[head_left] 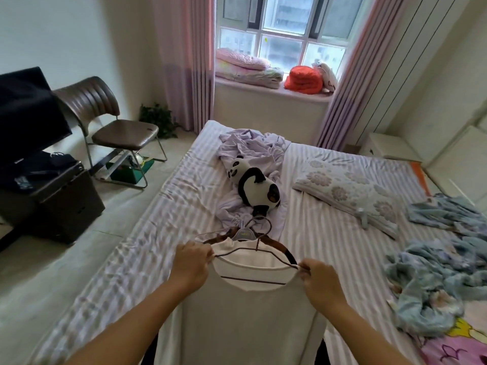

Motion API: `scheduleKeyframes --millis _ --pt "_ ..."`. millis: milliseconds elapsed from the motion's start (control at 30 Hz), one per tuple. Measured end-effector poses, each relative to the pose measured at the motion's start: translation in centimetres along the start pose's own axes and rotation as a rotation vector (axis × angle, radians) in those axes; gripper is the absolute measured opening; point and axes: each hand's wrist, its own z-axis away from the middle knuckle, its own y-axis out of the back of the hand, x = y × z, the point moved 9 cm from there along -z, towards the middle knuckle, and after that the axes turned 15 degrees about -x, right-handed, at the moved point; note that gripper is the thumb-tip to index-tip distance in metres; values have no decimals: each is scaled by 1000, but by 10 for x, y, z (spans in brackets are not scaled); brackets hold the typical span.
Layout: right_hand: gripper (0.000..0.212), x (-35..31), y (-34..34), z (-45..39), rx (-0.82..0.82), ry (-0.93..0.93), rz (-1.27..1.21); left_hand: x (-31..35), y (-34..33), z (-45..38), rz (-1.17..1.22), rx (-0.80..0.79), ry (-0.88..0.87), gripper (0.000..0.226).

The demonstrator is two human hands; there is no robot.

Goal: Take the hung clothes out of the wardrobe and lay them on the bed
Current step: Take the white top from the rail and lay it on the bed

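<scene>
You hold a white top (245,320) stretched between your two hands, above the near part of the bed (163,206). Its round neckline is open toward you, and a thin wire hanger (257,252) sits inside it; the bar of this hanger shows through the neck opening. Your left hand (191,262) pinches the left side of the collar, with the fingers curled around the cloth and the end of the hanger. Your right hand (320,281) pinches the right side in the same way. The body of the top hangs down between your forearms. Behind the collar there are more hangers (243,233), one brown and one pale, bunched together with their hooks pointing away from you.

Farther on the striped sheet lies a panda plush (257,184) on a crumpled lilac cloth (253,146). To the right lies a flowered pillow (347,189), and near the right edge a blue crumpled blanket (434,280). A brown chair (110,122) stands on the floor at the left.
</scene>
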Motion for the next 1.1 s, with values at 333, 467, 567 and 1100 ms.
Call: scheduleKeyframes --millis 333,467,567,1100 --pt "23 42 -28 -145 -46 -29 -30 -13 -61 -102 293 -70 252 16" --pt "25 60 -60 -199 -83 -25 17 -29 -103 -142 358 -132 235 22" --pt "25 74 -92 -234 -99 9 53 -42 -136 -166 322 -247 271 43" --pt "85 142 -242 -318 -546 -129 -119 -91 -300 -235 303 -554 272 87"
